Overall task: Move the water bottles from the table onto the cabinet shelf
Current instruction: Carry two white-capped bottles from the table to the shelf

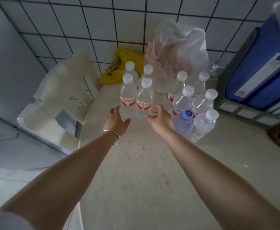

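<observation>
Several clear water bottles with white caps and red labels stand upright on the beige table [136,163]. The left cluster [136,95] stands just beyond my hands. The right cluster [192,98] includes one bottle with a blue cap [187,114]. My left hand [117,119], with a silver bangle at the wrist, reaches toward the base of the front-left bottle [127,95], fingers spread and holding nothing. My right hand [161,117] reaches beside the front-right bottle of that cluster [144,98], fingers loosely curved and empty. Neither hand grips a bottle. No cabinet shelf is in view.
A clear plastic bag [175,53] and a yellow bag [119,67] lie against the tiled wall behind the bottles. A white plastic chair [58,100] stands at the table's left edge. A blue container [262,67] on a grey crate sits at the right.
</observation>
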